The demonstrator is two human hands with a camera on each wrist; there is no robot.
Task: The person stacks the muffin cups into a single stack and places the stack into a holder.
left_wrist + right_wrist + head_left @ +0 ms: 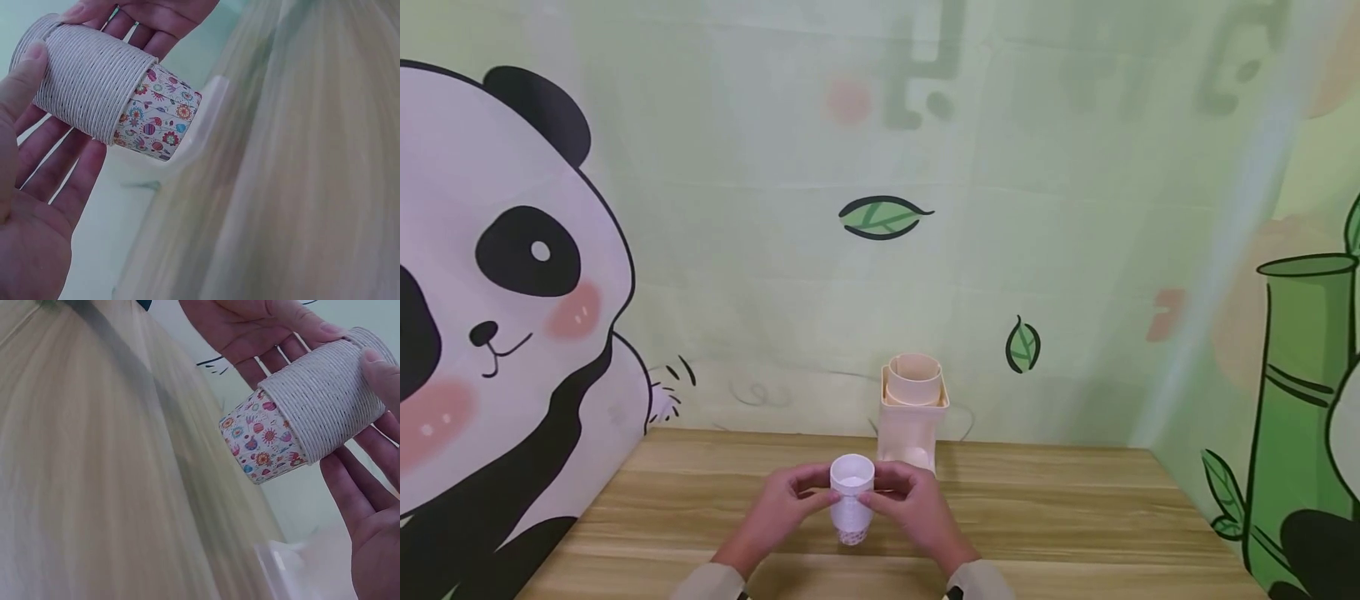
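Observation:
Both hands hold a stack of nested paper cups (852, 500) over the near part of the table. In the wrist views the stack shows many white rims packed together, and the lowest cup bears a colourful flower print (159, 115). My left hand (782, 502) grips its left side, thumb in front and fingers behind. From the right, my right hand (917, 506) grips it the same way, its thumb (380, 372) near the top rims. In the head view the stack stands upright, open end up. Behind the right hand is a pale pink holder (906, 429) with a round tube on top.
The wooden table (1045, 517) reaches back to a green cloth backdrop (760, 292) printed with a panda, leaves and bamboo. The pink holder stands near the table's back edge. Side walls of the same cloth flank the table.

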